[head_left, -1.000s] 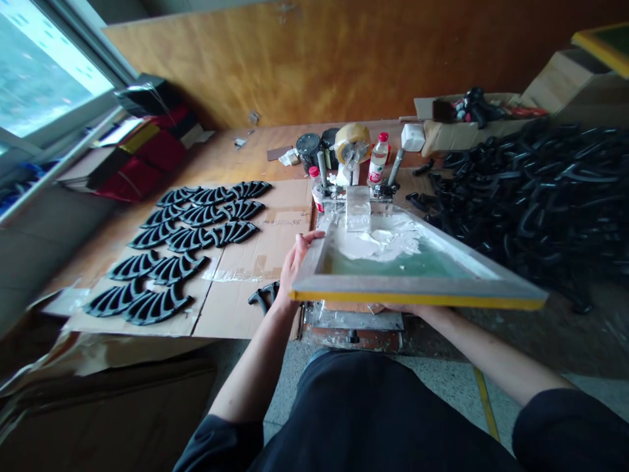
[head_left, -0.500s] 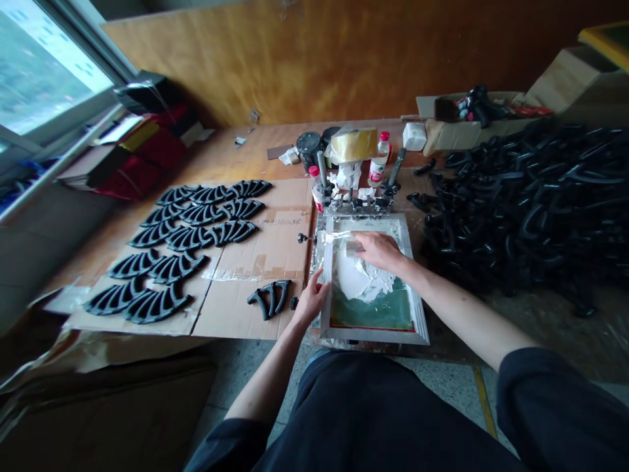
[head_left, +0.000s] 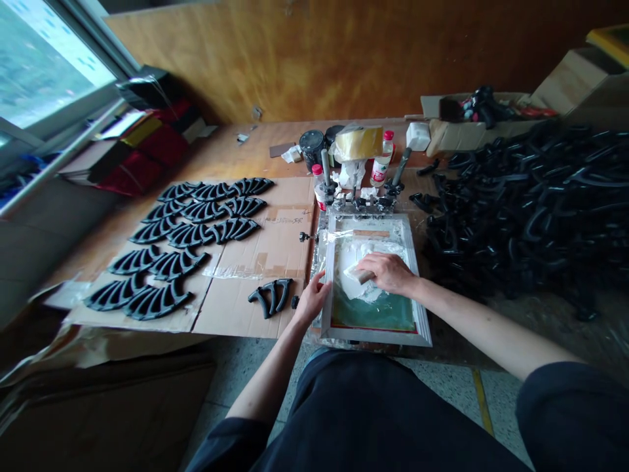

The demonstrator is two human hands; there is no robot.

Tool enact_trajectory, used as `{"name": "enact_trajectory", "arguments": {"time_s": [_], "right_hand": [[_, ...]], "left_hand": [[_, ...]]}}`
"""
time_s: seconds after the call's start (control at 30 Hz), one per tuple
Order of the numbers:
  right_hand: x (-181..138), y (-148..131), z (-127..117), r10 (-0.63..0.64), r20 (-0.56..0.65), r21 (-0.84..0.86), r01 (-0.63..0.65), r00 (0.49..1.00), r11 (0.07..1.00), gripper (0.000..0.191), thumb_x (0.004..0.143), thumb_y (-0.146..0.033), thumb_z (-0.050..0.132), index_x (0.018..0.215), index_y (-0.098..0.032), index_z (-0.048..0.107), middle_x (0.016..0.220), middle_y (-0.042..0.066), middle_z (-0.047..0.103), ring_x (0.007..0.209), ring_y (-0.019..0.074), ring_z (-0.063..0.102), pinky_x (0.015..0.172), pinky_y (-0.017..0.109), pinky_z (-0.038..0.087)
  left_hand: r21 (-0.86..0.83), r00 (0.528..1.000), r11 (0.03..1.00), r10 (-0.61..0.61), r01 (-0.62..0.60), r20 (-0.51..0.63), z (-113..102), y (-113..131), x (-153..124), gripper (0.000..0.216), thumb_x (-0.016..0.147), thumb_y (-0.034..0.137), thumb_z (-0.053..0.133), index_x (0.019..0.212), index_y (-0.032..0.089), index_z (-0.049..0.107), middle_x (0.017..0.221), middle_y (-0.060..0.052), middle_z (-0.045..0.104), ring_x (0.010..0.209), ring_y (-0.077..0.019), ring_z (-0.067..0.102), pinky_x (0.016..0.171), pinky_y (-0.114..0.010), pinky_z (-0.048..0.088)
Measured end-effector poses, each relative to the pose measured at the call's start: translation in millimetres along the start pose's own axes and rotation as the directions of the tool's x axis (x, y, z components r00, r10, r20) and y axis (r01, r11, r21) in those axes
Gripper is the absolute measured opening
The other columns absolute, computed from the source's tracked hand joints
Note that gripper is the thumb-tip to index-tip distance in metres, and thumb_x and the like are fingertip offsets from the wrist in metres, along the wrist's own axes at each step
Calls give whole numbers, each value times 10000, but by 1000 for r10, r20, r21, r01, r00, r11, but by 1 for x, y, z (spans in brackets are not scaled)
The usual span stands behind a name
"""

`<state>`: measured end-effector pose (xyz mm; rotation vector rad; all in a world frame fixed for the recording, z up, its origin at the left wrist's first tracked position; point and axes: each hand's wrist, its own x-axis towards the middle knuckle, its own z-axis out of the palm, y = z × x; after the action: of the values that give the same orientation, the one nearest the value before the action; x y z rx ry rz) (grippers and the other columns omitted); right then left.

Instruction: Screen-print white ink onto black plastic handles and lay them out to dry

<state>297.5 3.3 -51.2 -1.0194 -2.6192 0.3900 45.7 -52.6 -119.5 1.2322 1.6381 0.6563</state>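
Observation:
A screen printing frame [head_left: 421, 308] with a pale metal rim lies in front of me, its green mesh [head_left: 373, 314] partly covered by thick white ink [head_left: 351, 252]. Over the mesh, my right hand [head_left: 390, 272] is closed on a scraper [head_left: 361, 274], whose pale blade is tilted in the ink. My left hand [head_left: 314, 298] grips the frame's left rim, thumb on top; its other fingertips are partly hidden. Left of that hand, a few joined black curved plastic parts [head_left: 270, 297] lie on cardboard. Clamps [head_left: 363, 204] hold the far end of the frame.
Rows of black curved parts [head_left: 170, 265] cover the cardboard sheet [head_left: 230, 305] at left. A large heap of black parts [head_left: 531, 196] lies at right. Behind the clamps stand red-capped bottles [head_left: 381, 160], a dark tub [head_left: 311, 147] and a yellow block [head_left: 358, 144].
My right hand has drawn the scraper toward me over the mesh, from the far part to the middle. A brownish strip now shows at the far end. My left hand stays at the rim.

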Motion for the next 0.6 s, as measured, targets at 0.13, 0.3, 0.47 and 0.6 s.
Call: {"name": "enact_trajectory", "arguments": {"time_s": [0.13, 0.3, 0.47, 0.6], "right_hand": [[-16, -6, 11, -107, 10, 1, 107, 994, 994, 368, 755, -6, 540, 1031, -200, 685, 1066, 39, 704, 916, 185, 651, 753, 271, 479], [9, 5, -8, 23, -35, 22, -22, 999, 1000, 264, 842, -228, 656, 1103, -269, 663, 971, -7, 715, 826, 173, 660, 696, 263, 489], [59, 36, -48, 201, -236, -74, -223, 951, 972, 611, 828, -333, 701, 1395, -312, 474, 1101, 29, 695, 827, 192, 647, 715, 310, 500], [28, 88, -85, 368, -536, 13, -428, 760, 904, 407, 906, -349, 576, 1286, -203, 576, 894, 41, 707, 715, 171, 625, 696, 297, 479]], "left_hand": [[-48, 1000, 999, 6, -5, 13, -1, 2, -2, 616, 842, 558, 542, 1362, 229, 503, 734, 20, 593, 626, -120, 519, 557, -227, 364], [-139, 998, 990, -17, 24, 54, -10, 20, -9, 660, 822, 538, 581, 1387, 213, 476, 691, 34, 566, 566, -97, 465, 532, -214, 353], [-282, 996, 959, 31, -7, 81, -31, 60, -25, 695, 808, 527, 624, 1412, 229, 451, 634, 54, 512, 499, -76, 399, 471, -195, 307], [-410, 992, 904, 127, -122, -14, -44, 105, -34, 485, 879, 581, 499, 1147, 204, 645, 738, 6, 574, 581, -87, 481, 522, -196, 388]]}}
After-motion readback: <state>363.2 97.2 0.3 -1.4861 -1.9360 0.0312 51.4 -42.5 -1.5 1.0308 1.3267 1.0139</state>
